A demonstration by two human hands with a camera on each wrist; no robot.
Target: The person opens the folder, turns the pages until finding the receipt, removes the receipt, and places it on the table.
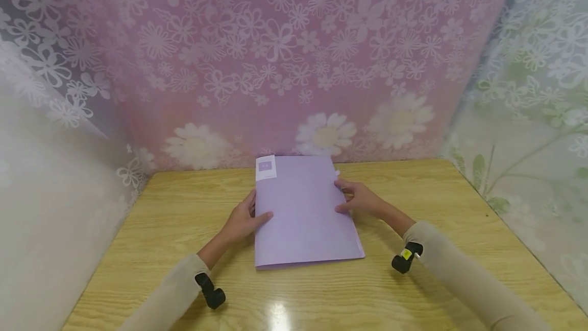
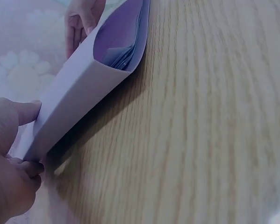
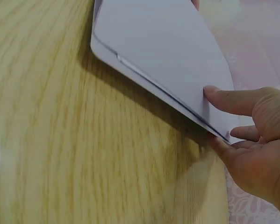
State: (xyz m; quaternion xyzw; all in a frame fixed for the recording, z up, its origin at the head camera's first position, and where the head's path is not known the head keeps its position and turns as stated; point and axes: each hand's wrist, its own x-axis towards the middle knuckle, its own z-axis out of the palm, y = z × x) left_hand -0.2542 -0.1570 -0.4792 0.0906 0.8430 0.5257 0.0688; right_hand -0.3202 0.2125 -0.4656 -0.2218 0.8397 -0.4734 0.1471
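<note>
A light purple file folder (image 1: pixel 300 213) is held closed a little above the table, with a white label (image 1: pixel 266 167) at its top left corner. My left hand (image 1: pixel 243 220) grips its spine side, thumb on the front cover and fingers underneath. On the opposite edge my right hand (image 1: pixel 360 199) pinches the covers, thumb on top and fingers below. Seen from the left wrist, the folder's spine (image 2: pixel 69 98) is broad, and a stack of sheets (image 2: pixel 118 55) shows inside the open end. The right wrist view shows the cover edges (image 3: pixel 163 95) lying nearly together.
The wood-grain table (image 1: pixel 184 223) extends around the folder. Behind it hangs a pink flowered curtain (image 1: pixel 275 91), close to the folder's far edge. Pale flowered sheets flank both sides. A black wrist camera (image 1: pixel 211 292) sits on the left sleeve, another camera (image 1: pixel 406 258) on the right.
</note>
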